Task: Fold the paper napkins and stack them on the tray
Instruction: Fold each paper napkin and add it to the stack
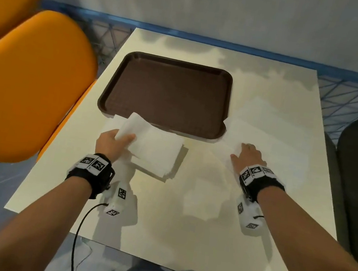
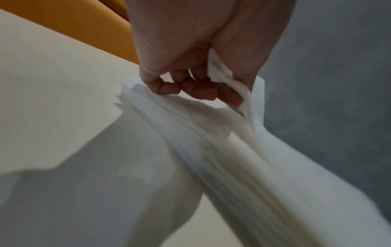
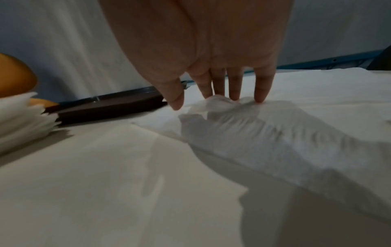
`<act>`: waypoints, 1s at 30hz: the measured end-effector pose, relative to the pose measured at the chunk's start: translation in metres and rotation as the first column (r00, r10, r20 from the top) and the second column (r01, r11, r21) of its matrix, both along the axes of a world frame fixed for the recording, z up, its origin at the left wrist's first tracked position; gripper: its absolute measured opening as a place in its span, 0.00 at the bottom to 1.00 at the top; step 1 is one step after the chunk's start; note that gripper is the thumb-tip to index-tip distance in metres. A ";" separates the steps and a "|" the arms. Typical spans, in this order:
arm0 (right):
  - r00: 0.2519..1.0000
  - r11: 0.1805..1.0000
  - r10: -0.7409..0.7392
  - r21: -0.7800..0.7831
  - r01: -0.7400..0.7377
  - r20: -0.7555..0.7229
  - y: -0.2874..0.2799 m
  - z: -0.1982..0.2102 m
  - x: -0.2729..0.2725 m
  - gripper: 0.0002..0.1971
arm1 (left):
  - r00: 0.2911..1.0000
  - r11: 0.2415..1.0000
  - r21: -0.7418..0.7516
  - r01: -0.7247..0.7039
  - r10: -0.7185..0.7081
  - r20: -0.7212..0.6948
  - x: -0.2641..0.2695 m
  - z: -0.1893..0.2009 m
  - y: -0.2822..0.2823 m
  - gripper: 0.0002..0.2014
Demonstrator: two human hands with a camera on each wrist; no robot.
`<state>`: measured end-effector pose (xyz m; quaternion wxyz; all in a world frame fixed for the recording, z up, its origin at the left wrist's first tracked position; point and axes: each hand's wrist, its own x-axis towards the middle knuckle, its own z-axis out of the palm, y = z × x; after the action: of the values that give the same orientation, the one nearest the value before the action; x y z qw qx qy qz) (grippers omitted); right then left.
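Plainly bare brown tray (image 1: 166, 91)

bare forearms | black wristbands (image 1: 89, 174) – white tag-marked camera blocks (image 1: 249, 217) | jeans

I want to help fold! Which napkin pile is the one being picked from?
Find the brown tray on the pale table. Just in front of its near left corner sits a thick napkin pile, where the left hand pinches the top sheets. Unlike the flat, spread napkin under the right hand, it is small, square and many layers deep.
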<state>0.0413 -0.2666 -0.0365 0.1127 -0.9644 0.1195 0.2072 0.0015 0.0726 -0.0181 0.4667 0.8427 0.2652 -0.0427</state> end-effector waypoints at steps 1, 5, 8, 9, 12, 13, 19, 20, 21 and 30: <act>1.000 1.000 0.005 -0.030 -0.004 0.017 0.003 -0.001 -0.004 0.26 | 1.000 0.999 0.043 0.007 -0.006 -0.022 0.001 -0.005 0.005 0.10; 0.998 0.996 0.019 -0.088 -0.013 0.067 0.009 -0.002 -0.019 0.23 | 0.995 0.972 0.226 0.056 -0.036 -0.094 0.003 -0.016 0.015 0.13; 0.993 0.992 0.081 -0.106 -0.072 0.089 0.019 -0.002 -0.038 0.23 | 0.990 0.947 0.320 0.028 0.018 -0.138 0.004 -0.016 0.013 0.26; 0.990 0.989 0.109 -0.106 -0.099 0.095 0.023 -0.003 -0.046 0.24 | 0.990 0.922 0.387 0.009 0.047 -0.134 0.004 -0.014 0.009 0.31; 0.979 0.985 0.164 -0.070 -0.157 0.117 0.038 -0.006 -0.069 0.24 | 0.999 0.825 0.563 -0.042 0.049 0.003 0.000 -0.005 -0.013 0.41; 0.977 0.983 0.178 -0.059 -0.172 0.117 0.042 -0.007 -0.075 0.24 | 0.998 0.814 0.580 -0.036 0.003 0.059 -0.002 -0.003 -0.023 0.42; 0.976 0.989 0.138 0.031 -0.145 0.166 0.039 -0.001 -0.091 0.27 | 0.873 0.737 0.618 0.272 -0.459 0.163 -0.019 0.005 -0.109 0.36; 0.978 0.989 0.130 0.045 -0.139 0.164 0.037 0.000 -0.093 0.29 | 0.844 0.724 0.611 0.320 -0.511 0.164 -0.022 0.005 -0.123 0.34; 0.980 0.989 0.125 0.063 -0.136 0.153 0.034 0.000 -0.095 0.30 | 0.816 0.696 0.611 0.377 -0.562 0.137 -0.024 0.003 -0.135 0.32; 0.975 0.973 0.133 0.163 -0.162 0.176 0.026 -0.001 -0.096 0.22 | 0.808 0.749 0.311 0.585 -0.574 -0.135 -0.029 -0.021 -0.166 0.23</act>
<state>-0.0546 -0.2409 -0.0371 0.1912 -0.9706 0.0190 0.1448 -0.0277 -0.0938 -0.0388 0.2746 0.9495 0.0013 -0.1519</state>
